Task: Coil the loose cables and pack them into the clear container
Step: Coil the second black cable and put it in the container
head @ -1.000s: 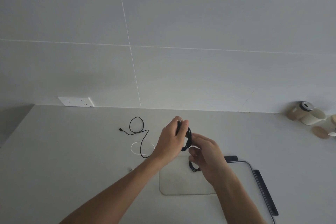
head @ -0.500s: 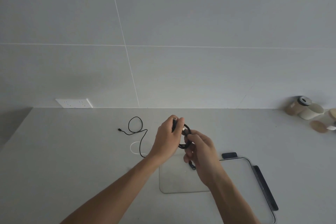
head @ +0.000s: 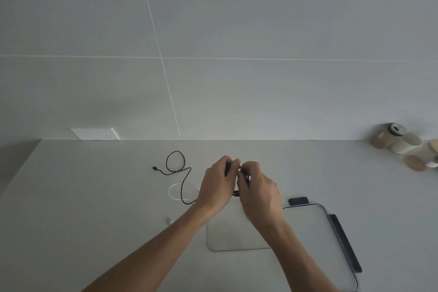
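Observation:
My left hand [head: 216,185] and my right hand [head: 257,187] meet above the counter, both gripping a small coil of black cable [head: 237,193], which is mostly hidden between the fingers. A second black cable [head: 176,168] lies loose on the counter to the left, with a loop and a plug end. A thin white cable [head: 174,193] lies looped under it, its plug nearer me. The clear container [head: 227,237] sits just below my hands, partly covered by my right forearm.
The container's lid [head: 331,227] with black clips lies at the right. A white socket strip [head: 94,134] sits at the wall, back left. Jars and cups [head: 398,141] stand at the back right corner.
My right hand has risen and closed in on the left hand, so the black coil is now nearly hidden between them. The loose cables have not moved.

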`<state>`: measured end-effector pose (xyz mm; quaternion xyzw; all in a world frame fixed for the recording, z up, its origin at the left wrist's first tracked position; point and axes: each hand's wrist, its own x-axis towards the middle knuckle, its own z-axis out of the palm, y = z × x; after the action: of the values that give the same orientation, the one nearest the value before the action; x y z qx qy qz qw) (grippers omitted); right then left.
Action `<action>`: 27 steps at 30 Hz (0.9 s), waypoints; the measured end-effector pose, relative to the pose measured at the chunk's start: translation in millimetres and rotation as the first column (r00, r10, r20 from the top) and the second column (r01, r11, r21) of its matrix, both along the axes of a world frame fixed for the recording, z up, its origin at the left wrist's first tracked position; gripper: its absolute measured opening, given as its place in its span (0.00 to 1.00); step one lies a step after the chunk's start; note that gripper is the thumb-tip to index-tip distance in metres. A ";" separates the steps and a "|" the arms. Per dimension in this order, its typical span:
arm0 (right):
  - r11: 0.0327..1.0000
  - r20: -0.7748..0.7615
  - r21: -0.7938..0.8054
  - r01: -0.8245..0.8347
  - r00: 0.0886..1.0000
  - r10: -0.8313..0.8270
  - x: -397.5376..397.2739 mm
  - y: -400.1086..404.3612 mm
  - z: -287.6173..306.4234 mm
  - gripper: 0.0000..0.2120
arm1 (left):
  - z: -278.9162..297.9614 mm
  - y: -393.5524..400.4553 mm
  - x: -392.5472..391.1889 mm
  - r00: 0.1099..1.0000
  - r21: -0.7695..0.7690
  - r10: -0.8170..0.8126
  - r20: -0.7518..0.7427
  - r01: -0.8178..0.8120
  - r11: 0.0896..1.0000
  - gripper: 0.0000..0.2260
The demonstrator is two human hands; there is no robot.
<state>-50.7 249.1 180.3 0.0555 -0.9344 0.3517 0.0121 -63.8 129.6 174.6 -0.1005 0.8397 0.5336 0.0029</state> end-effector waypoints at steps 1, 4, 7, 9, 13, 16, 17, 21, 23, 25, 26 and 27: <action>0.999 0.004 0.054 0.002 1.000 -0.003 0.5 -0.4 0.0 0.05 | -0.2 0.1 0.0 1.000 -0.025 -0.002 0.009 0.003 1.000 0.17; 0.966 0.116 -0.197 0.169 0.982 -0.148 3.2 -4.1 4.2 0.01 | 0.4 3.8 3.3 1.000 -0.047 -0.008 0.010 0.009 0.999 0.18; 0.682 0.320 -0.642 0.351 0.931 -0.178 4.8 -5.0 8.7 0.02 | 0.1 4.1 10.4 0.998 0.060 -0.047 -0.048 0.050 0.997 0.16; 0.550 0.393 -0.743 0.381 0.914 -0.102 3.8 -2.6 7.9 0.04 | -0.3 1.8 13.7 0.991 0.068 -0.095 -0.092 0.102 0.993 0.15; 0.570 0.412 -0.749 0.337 0.911 0.003 -0.6 5.4 0.9 0.11 | -0.4 -3.7 11.1 0.975 0.016 -0.187 -0.121 0.190 0.982 0.16; 0.661 0.380 -0.695 0.285 0.925 0.001 -0.3 11.6 -1.0 0.09 | -1.1 -9.0 7.3 0.961 -0.012 -0.256 -0.101 0.256 0.966 0.15; 0.686 0.373 -0.674 0.276 0.928 -0.006 0.5 12.6 -1.7 0.08 | -1.4 -10.1 6.5 0.958 -0.011 -0.269 -0.094 0.269 0.963 0.15; 0.787 0.353 -0.558 0.264 0.933 -0.063 3.7 12.9 -5.2 0.08 | -4.4 -11.5 5.8 0.953 0.000 -0.297 -0.064 0.297 0.955 0.16; 0.791 0.355 -0.548 0.270 0.932 -0.073 4.1 13.8 -8.9 0.08 | -6.2 -11.0 5.4 0.952 0.033 -0.301 -0.051 0.302 0.953 0.17; 0.783 0.351 -0.567 0.256 0.935 -0.051 4.0 16.1 -9.8 0.08 | -5.8 -9.6 4.9 0.955 0.074 -0.296 -0.027 0.297 0.952 0.18; 0.779 0.352 -0.578 0.244 0.936 -0.033 4.0 17.7 -9.8 0.07 | -5.6 -9.2 3.9 0.957 0.102 -0.291 -0.005 0.290 0.951 0.17; 0.774 0.356 -0.588 0.236 0.934 -0.015 3.8 19.1 -10.2 0.06 | -5.7 -9.2 2.5 0.958 0.128 -0.287 0.023 0.282 0.951 0.16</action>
<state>-46.9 268.2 170.1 -0.0748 -0.7557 0.6423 -0.1037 -61.3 120.4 168.9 0.0108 0.8106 0.5763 0.1031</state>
